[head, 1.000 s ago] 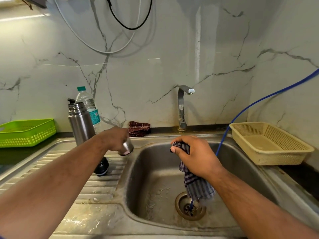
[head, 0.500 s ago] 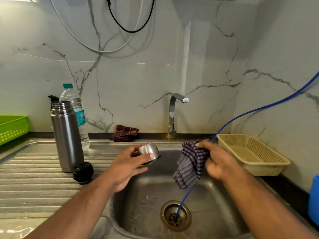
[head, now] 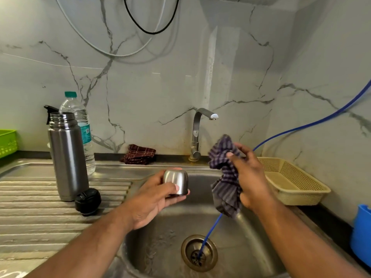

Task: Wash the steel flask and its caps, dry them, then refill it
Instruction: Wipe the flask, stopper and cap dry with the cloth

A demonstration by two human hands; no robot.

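My left hand [head: 152, 199] curls round the steel cap [head: 175, 182], thumb across its wall, dome uppermost. Just to its right, not touching, my right hand [head: 251, 183] clutches the bunched checked cloth [head: 225, 177]. The cap looks light and stiff, and probably slick if wet, so I'd hold it near the rim. The open flask [head: 68, 155] and black stopper [head: 88, 201] stand on the worktop, well left of my left hand.

The flask [head: 68, 157] is steel-grey, its stopper [head: 88, 201] black, the cloth [head: 226, 189] purple-checked, the basket [head: 297, 198] beige.
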